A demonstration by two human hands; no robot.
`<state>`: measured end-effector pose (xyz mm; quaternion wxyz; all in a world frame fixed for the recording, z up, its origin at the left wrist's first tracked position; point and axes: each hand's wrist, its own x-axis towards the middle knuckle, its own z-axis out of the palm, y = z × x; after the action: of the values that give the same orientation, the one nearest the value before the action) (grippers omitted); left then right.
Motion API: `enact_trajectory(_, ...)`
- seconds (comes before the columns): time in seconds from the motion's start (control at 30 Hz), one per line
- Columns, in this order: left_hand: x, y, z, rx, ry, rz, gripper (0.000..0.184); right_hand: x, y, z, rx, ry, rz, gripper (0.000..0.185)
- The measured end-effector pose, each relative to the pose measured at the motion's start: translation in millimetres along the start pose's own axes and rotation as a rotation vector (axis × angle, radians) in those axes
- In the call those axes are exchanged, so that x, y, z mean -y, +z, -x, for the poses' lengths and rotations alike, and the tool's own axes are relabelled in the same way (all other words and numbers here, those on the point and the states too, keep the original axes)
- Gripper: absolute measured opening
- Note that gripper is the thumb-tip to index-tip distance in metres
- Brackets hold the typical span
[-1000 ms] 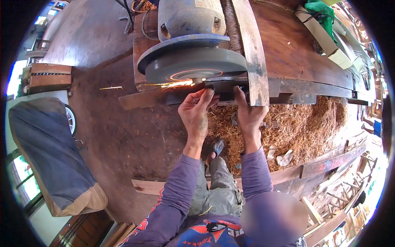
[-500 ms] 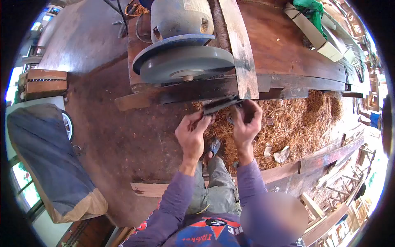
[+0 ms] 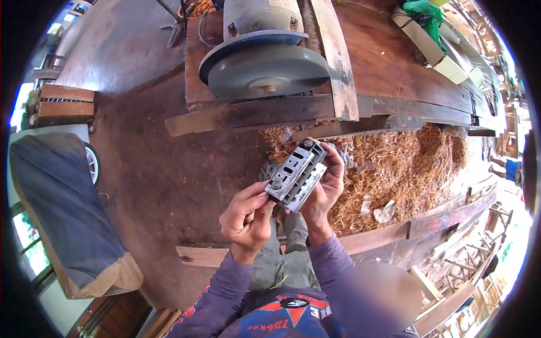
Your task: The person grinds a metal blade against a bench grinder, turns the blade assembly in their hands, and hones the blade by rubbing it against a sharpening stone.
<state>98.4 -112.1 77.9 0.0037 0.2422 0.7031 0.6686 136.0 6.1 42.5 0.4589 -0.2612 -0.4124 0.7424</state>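
slotted metal block (image 3: 293,169) sat at a slant between both hands, apart from the grinding wheel (image 3: 265,67). left hand (image 3: 246,219) had its lower-left end in a near-closed pinch; right hand (image 3: 326,197) gripped the right side and upper end, fingers spread along it. underside hidden, some fingertips too. motor (image 3: 262,17) cut off at top; couldn't tell if wheel was spinning.

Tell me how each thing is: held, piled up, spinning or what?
Slotted metal piece: held, slanted
Left hand: closed on the piece's near end
Right hand: closed around its right side
Grinding wheel: no sparks showing; can't tell if spinning
Wood shavings: heaped, loose
Green cloth: bunched up
Dark cover: draped
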Motion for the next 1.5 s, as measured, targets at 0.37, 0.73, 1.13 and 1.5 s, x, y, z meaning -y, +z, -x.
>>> enact_trajectory(0.37, -12, -5, 1, 0.052, 0.102, -0.044, 0.015, 0, 0, 7, 0.026, 0.04, -0.126, 0.053)
enact_trajectory(0.73, -15, -9, -3, 0.067, 0.062, -0.053, 0.016, -1, 3, 10, 0.012, 0.086, -0.131, 0.053)
enact_trajectory(1.13, -18, -11, -6, 0.096, 0.046, -0.027, 0.015, 3, 4, 9, 0.021, 0.107, -0.064, 0.053)
enact_trajectory(1.5, -11, -11, -3, 0.077, 0.015, -0.026, 0.015, 5, 2, 8, 0.019, 0.05, 0.017, 0.049)
